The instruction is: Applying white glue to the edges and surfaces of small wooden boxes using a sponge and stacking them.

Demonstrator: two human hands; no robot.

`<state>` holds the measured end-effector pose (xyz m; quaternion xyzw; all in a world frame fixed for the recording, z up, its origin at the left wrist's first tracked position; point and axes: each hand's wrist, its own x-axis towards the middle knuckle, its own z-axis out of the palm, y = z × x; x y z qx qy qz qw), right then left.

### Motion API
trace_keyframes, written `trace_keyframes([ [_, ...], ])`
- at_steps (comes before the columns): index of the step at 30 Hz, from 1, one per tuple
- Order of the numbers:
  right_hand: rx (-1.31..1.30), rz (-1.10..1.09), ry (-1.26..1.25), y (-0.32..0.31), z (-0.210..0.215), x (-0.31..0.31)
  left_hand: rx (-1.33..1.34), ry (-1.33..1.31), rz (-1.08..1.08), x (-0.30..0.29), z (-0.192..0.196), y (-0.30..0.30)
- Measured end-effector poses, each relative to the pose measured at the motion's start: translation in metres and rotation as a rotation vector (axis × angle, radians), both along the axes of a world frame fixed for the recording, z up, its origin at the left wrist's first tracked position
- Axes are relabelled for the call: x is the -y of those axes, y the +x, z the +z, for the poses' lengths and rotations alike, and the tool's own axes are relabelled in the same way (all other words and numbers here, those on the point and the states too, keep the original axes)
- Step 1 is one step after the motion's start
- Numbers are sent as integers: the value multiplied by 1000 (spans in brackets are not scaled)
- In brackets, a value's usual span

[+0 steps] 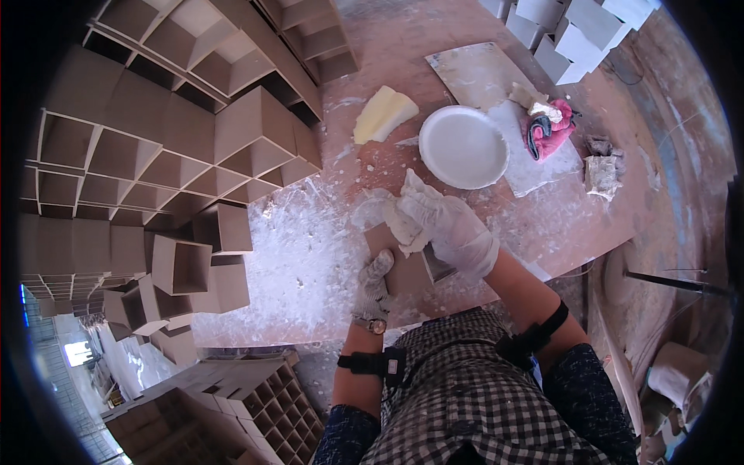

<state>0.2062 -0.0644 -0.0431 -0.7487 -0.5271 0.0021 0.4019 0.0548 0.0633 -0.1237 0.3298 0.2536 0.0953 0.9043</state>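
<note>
A small brown open box (409, 277) of thin board lies on the table edge in front of me. My left hand (373, 280), in a grey knit glove, grips the box at its left side. My right hand (453, 225), in a whitish glove, is closed on a crumpled off-white rag (406, 226), which rests against the upper part of the box. The right fingertips are partly hidden by the glove and rag. Just beyond the right hand stands a round white basin (463, 147) with white contents. A torn piece of yellow foam (384, 115) lies left of the basin.
Stacked brown boxes (178, 139) rise along the left, several lying loose (182, 263) at the table's edge. A dusty board (484, 74), a pink cloth (552, 132) and a crusted lump (603, 174) are right of the basin. White boxes (570, 46) stand far right.
</note>
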Motion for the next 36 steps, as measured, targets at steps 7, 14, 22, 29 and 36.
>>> trace_keyframes([
  [7, 86, -174, -21, 1, -21, 26, 19, 9, 7, 7, 19, 6],
  [14, -1189, -112, 192, -71, -65, 78, 34, -66, -35, -2, 2, -1],
  [22, -1556, -343, 703, -102, 9, 83, 51, -65, -42, 1, 7, -5],
  [29, 24, -335, -92, -102, 16, 20, 68, -128, -19, -4, -3, -9],
  [36, -8, -143, -355, -108, 18, 65, -51, -26, 22, 6, 21, -21],
])
